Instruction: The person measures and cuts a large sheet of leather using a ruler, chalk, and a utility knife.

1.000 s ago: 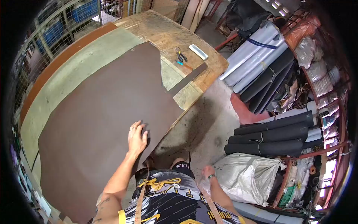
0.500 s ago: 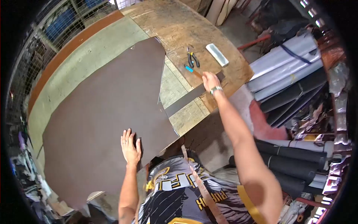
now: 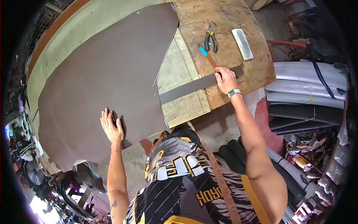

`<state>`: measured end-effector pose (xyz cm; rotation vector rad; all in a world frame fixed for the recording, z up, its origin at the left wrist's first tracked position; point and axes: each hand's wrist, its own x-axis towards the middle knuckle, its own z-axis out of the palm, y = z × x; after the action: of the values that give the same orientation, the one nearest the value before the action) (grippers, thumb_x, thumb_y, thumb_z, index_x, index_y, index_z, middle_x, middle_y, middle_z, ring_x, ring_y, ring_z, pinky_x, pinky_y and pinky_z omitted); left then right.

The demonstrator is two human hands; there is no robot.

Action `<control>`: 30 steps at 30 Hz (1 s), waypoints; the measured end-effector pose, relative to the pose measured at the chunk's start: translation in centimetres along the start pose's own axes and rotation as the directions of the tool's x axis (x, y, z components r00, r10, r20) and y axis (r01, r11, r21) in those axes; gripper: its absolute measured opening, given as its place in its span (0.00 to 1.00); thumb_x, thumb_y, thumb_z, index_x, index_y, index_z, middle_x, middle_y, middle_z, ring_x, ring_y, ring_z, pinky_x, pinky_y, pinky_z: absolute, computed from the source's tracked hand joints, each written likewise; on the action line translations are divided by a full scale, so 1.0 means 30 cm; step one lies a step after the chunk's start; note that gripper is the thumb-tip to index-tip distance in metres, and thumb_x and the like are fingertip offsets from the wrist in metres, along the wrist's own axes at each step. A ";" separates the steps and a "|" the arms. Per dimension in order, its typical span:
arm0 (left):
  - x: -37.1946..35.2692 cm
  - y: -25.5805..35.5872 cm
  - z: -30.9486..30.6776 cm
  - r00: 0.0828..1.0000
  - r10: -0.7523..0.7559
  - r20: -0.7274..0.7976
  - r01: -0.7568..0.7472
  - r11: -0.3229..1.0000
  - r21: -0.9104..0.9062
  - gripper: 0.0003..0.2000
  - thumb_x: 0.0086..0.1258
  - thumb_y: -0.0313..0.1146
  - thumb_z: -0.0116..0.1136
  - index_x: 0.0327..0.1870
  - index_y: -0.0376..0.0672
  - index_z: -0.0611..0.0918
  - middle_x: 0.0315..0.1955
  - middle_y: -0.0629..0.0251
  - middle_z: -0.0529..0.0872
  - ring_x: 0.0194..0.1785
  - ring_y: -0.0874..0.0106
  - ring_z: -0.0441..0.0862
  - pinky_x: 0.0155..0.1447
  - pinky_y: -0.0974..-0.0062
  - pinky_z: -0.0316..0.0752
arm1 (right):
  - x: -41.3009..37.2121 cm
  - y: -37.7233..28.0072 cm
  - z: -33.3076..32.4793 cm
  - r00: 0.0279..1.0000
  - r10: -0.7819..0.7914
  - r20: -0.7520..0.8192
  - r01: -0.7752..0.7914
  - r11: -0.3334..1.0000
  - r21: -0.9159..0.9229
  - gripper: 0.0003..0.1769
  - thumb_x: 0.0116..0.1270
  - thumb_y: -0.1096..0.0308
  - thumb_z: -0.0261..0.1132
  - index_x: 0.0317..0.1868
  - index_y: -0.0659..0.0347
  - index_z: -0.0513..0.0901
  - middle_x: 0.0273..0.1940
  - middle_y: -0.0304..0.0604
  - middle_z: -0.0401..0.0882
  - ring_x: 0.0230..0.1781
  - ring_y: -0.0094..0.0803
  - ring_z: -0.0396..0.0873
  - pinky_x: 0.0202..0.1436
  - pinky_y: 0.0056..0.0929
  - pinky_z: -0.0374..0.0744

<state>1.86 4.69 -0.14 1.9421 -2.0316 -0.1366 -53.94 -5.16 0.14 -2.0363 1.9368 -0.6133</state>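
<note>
A large dark brown leather-like sheet [image 3: 97,71] with a curved outline covers much of the table. My left hand [image 3: 112,128] lies flat on it near the front edge, fingers spread. On the right, my right hand [image 3: 226,79] rests over a long dark flat strip [image 3: 186,89], its fingers bent down. Those fingertips meet the handle end of a slim tool [image 3: 209,58], which has a brown handle and a blue part. What they grip, if anything, is hidden. The strip's left end meets the sheet's edge.
Black-handled pliers [image 3: 210,40] and a pale rectangular block [image 3: 242,44] lie on the wooden board [image 3: 257,71] beyond my right hand. Rolls of silvery and dark material [image 3: 305,89] stand stacked to the right of the table. Scraps lie on the floor.
My view has turned and come closer. The right hand has shifted slightly back from the tool, leaving more of its handle visible. My left hand stays flat on the sheet.
</note>
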 end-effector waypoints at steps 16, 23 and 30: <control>0.007 0.029 -0.020 0.998 -0.059 0.006 0.059 0.998 0.030 0.23 0.72 0.41 0.61 0.64 0.39 0.77 0.75 0.53 0.70 0.80 0.51 0.61 0.83 0.49 0.53 | 0.215 -0.016 0.019 0.998 0.067 -0.010 -0.064 0.977 0.205 0.09 0.63 0.67 0.71 0.38 0.59 0.80 0.33 0.54 0.83 0.38 0.55 0.82 0.43 0.50 0.80; 0.033 0.083 -0.133 0.990 -0.125 0.062 0.129 0.990 -0.058 0.24 0.66 0.44 0.66 0.56 0.37 0.80 0.69 0.48 0.75 0.77 0.49 0.65 0.80 0.50 0.58 | 0.424 0.546 0.093 0.970 0.221 -0.106 -0.202 0.965 0.166 0.17 0.73 0.64 0.63 0.24 0.62 0.82 0.22 0.41 0.80 0.24 0.38 0.76 0.32 0.44 0.76; -0.056 -0.010 -0.044 0.993 -0.066 -0.094 0.065 0.998 -0.008 0.27 0.75 0.53 0.57 0.64 0.40 0.77 0.74 0.52 0.71 0.81 0.53 0.62 0.84 0.49 0.53 | 0.372 0.279 0.063 0.961 0.080 -0.265 -0.118 0.985 -0.128 0.14 0.70 0.67 0.68 0.51 0.67 0.81 0.46 0.60 0.83 0.50 0.59 0.80 0.57 0.50 0.78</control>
<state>2.57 6.53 0.74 1.9749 -1.9075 -0.0638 -60.21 -17.05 -4.08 -2.0101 2.2776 -0.7703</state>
